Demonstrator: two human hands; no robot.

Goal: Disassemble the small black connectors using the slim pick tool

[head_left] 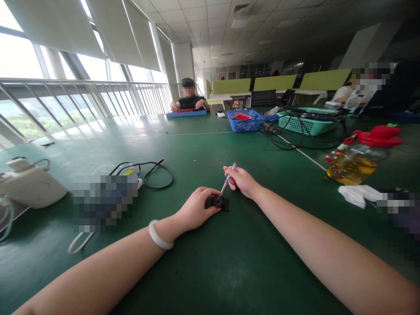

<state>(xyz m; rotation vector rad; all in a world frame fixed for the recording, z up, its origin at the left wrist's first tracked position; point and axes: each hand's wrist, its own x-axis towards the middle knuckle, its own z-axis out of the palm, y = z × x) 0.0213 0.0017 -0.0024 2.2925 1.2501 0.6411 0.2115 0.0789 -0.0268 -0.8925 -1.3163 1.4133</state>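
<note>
On the green table in front of me lies a small flat black base [224,204], partly covered by fingers. My left hand [196,207], with a white bangle at its wrist, grips this base from the left, thumb at the near side. A slim, shiny, clear-looking pen [226,183] leans up and to the right, its lower end meeting the black base. My right hand [242,180] is closed around the pen's upper part. Whether the pen's tip sits in the base or only touches it, I cannot tell.
To the left are a white device [36,186] and a black cable [159,175]. Blue [246,124] and teal baskets [305,124] with cables stand farther back. At right are a red-topped bottle [357,162] and white tissue [356,194]. A person [190,103] sits opposite.
</note>
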